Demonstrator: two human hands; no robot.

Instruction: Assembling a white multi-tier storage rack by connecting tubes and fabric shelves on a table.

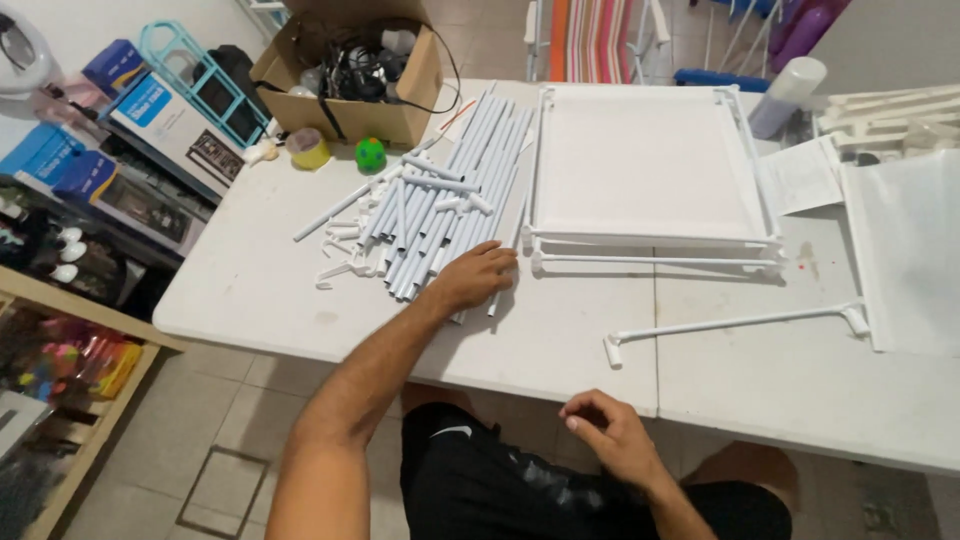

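Head view: left hand [478, 277] fingers spread flat on loose pale-grey plastic tubes [450, 190], one white fabric shelf frame [645, 165] assembled beyond them; right hand [612, 430] loosely curled, empty.

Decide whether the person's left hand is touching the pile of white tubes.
Touching: the head view shows the left hand resting on the near end of the white tubes.
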